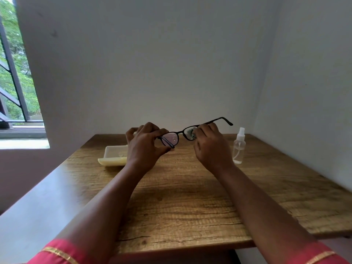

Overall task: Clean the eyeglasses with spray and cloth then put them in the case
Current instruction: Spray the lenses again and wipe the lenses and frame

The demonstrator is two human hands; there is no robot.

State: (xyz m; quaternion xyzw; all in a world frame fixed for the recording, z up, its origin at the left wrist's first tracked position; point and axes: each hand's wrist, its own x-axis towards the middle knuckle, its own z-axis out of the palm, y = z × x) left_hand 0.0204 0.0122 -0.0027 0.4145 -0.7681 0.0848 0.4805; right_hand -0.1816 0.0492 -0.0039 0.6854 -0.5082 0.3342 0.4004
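Black-framed eyeglasses (178, 135) were up in the air above the brown wood-grain table (190, 197), held between both hands. The left hand (144, 147) pinched the frame at its left end; the right hand (211, 147) pressed a small grey-green cloth (190, 132) against the right lens. A pale yellow open case (114, 154) lay left, a clear plastic spray bottle (239, 146) stood right.

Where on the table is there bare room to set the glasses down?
Bare wood on the table near its front edge, and between the case and spray bottle. Crowded at the back, where the left hand and right hand hold the eyeglasses.
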